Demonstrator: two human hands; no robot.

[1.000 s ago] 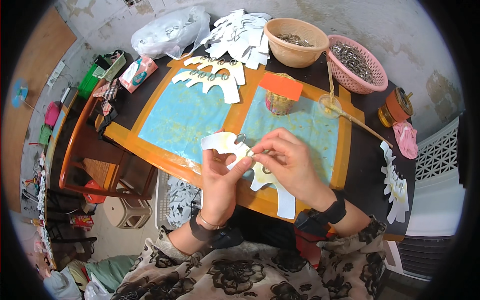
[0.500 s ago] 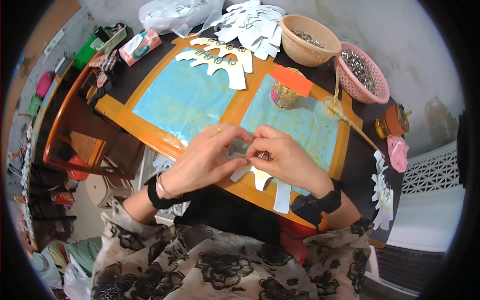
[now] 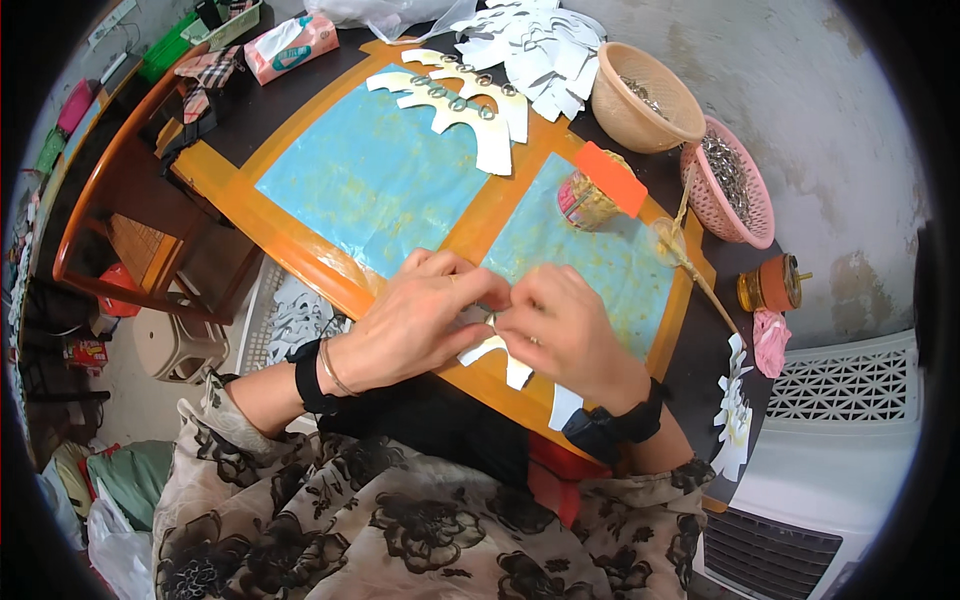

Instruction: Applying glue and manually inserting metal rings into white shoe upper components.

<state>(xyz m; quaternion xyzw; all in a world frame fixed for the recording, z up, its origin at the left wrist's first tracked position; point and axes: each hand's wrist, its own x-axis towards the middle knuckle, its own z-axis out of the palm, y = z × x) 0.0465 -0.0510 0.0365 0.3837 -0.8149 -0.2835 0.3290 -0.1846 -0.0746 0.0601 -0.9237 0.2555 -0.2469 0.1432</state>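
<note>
A white scalloped cut-out strip (image 3: pixel 518 374) lies at the near edge of the board, partly under my hands. My left hand (image 3: pixel 425 318) is closed in a pinch over the strip's upper edge. Its thumb and forefinger meet the fingertips of my right hand (image 3: pixel 562 330). That right hand is also closed, its fingers curled and slightly blurred. What its fingertips hold is hidden. Farther off, two similar cream-coated strips (image 3: pixel 455 112) lie on the board with metal rings along their scallops.
The orange-taped board (image 3: pixel 465 237) has blue panels. On it stands a glue-smeared tub (image 3: pixel 585 200) with an orange card. Behind are a pile of white cut-outs (image 3: pixel 540 55), a peach basket (image 3: pixel 640 100) and a pink basket (image 3: pixel 730 185) of metal parts. A stick (image 3: pixel 708 290) lies right.
The view has shifted, so the table contents appear moved. Both hands stay together over the strip; my right hand has turned over its fingertips, and the metal ring seen in it earlier is now hidden.
</note>
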